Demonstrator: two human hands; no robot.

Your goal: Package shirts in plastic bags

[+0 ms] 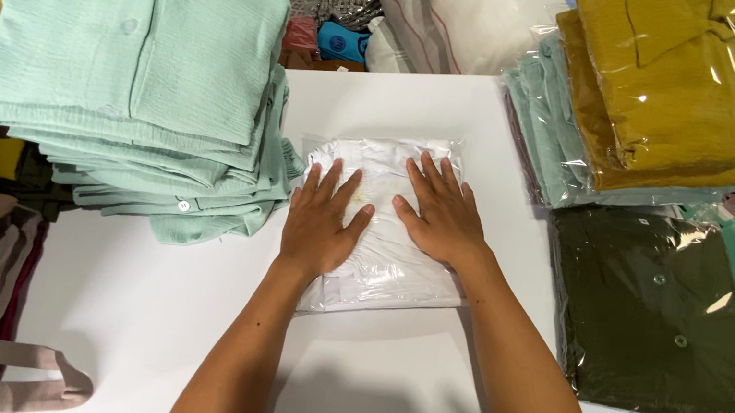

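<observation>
Head view: both hands lie flat, fingers spread and gripping nothing, on a white garment in a clear bag (382, 238) at the centre of the white table (137, 318). The left hand (318, 223) presses the bag's left half, the right hand (444, 216) its right half. A stack of mint shirts (139, 75) sits just left; bagged mustard shirts (687, 84) and a bagged dark green shirt (657, 318) lie right.
</observation>
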